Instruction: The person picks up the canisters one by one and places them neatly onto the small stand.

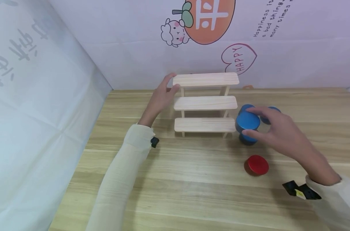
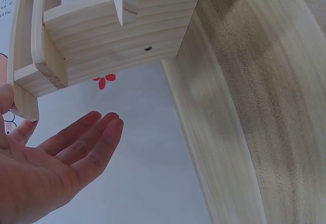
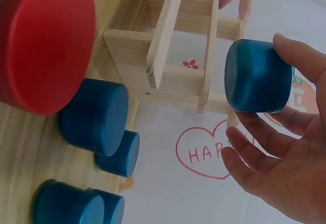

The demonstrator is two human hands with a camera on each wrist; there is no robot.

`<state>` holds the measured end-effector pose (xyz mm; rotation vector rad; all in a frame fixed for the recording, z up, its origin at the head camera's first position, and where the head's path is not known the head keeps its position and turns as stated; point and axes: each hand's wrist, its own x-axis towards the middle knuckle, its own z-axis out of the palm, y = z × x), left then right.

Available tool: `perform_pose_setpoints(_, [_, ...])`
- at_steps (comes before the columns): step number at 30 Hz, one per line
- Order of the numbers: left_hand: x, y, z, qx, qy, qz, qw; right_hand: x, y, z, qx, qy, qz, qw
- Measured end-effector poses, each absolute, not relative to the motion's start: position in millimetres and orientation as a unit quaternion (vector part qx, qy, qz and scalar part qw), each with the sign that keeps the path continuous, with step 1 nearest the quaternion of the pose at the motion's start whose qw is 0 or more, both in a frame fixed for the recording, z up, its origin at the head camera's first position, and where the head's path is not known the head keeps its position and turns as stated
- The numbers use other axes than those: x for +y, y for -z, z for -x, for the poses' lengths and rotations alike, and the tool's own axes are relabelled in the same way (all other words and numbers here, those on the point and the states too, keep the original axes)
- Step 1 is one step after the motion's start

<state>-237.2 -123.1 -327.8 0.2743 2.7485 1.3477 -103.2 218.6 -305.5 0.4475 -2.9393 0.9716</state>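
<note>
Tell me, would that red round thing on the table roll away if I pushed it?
Probably not as it lies. The red piece looks like a short, flat cylinder resting on its face on the wooden table, so a push would likely slide it. Tipped onto its edge, it could roll. Its smooth, shiny top suggests hard plastic or painted wood: stiff, and maybe a bit slippery.

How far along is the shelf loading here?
Nothing is placed: all tiers of the wooden shelf are bare. The right hand holds one blue tin beside it; the left hand steadies the top tier. Other blue tins and the red tin remain on the table.
</note>
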Motion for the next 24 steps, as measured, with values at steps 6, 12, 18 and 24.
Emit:
perform_pose_setpoints(6, [-124.2, 329.1, 238.3, 0.892, -0.44, -0.096, 0.033, 209.0, 303.2, 109.9, -0.935, -0.313, -0.166, 0.02])
perform_pose_setpoints(12, [-125.1, 330.8, 239.1, 0.89, -0.444, -0.102, 0.028, 200.6, 301.2, 115.2, -0.935, -0.311, -0.17, 0.022])
perform_pose_setpoints(18, [-125.8, 330.7, 238.7, 0.887, -0.449, -0.106, 0.028, 192.9, 297.5, 119.7, -0.937, -0.309, -0.163, 0.007])
perform_pose_setpoints(24, [-125.8, 329.7, 238.8, 0.884, -0.455, -0.101, 0.035, 186.5, 295.4, 125.5, -0.94, -0.301, -0.158, -0.003])
